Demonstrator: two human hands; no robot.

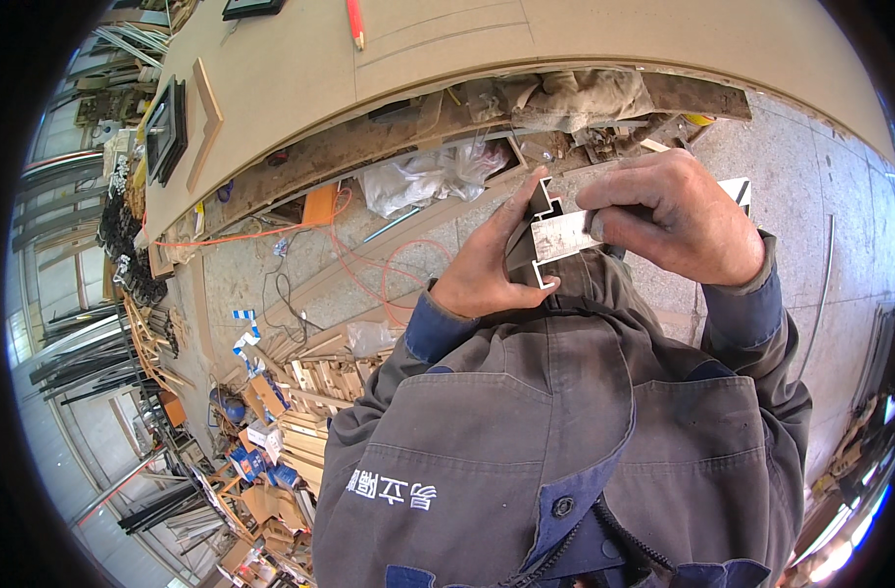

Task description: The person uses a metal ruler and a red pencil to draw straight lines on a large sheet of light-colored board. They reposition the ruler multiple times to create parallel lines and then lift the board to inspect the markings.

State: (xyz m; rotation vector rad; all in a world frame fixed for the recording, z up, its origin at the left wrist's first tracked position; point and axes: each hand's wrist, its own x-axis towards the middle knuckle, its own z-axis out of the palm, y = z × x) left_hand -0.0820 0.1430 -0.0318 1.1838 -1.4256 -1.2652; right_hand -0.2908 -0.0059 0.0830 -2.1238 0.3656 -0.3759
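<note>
A short length of silvery metal profile (559,238) with a stepped, channelled cross-section is held up in front of my body. My left hand (482,263) is closed around its left end, with the thumb at the lower lip and the fingers at the upper edge. My right hand (675,214) is curled over the profile's face, thumb and forefinger pinched together. A small dark bit shows at those fingertips, too hidden to name. Beyond the right hand, a bright end piece with a black stripe (738,192) sticks out; whether it belongs to the profile is hidden.
Ahead is a large brown board tabletop (604,44) with a red pencil (356,24), drawn lines, dark frames (166,132) and an L-shaped strip (206,122). Below lie plastic sheeting (433,176) and an orange cord (389,279). Wood strips (315,431) and boxes are stacked left.
</note>
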